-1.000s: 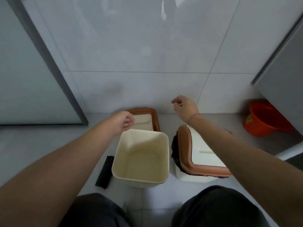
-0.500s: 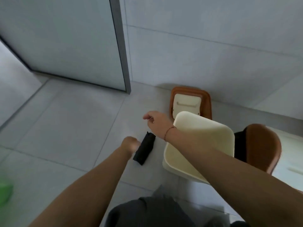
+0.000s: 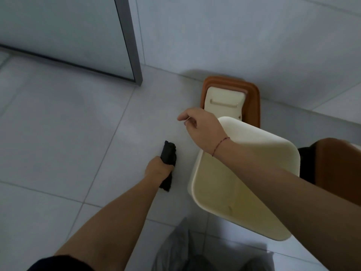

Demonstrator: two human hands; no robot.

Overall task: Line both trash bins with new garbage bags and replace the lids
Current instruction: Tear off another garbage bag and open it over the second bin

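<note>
A black roll of garbage bags (image 3: 168,156) lies on the tiled floor, and my left hand (image 3: 158,170) is closed around its middle. Right of it stands an empty cream bin (image 3: 220,184) with no liner and no lid. Its brown and cream lid (image 3: 230,102) lies on the floor behind it, against the wall. My right hand (image 3: 201,127) hovers above the bin's far left corner, fingers loosely curled, holding nothing I can see. At the right edge a second bin (image 3: 336,169) wears its brown lid, with a black bag showing beneath it.
A grey door frame (image 3: 129,42) and frosted panel stand at the upper left. The white tiled wall (image 3: 234,36) runs behind the bins. Grey plastic (image 3: 175,249) and my dark trousers fill the bottom edge.
My view has swung left and down. My left hand reached the black roll and closed on it. My right hand moved from above the lidded bin to above the empty bin's corner.
</note>
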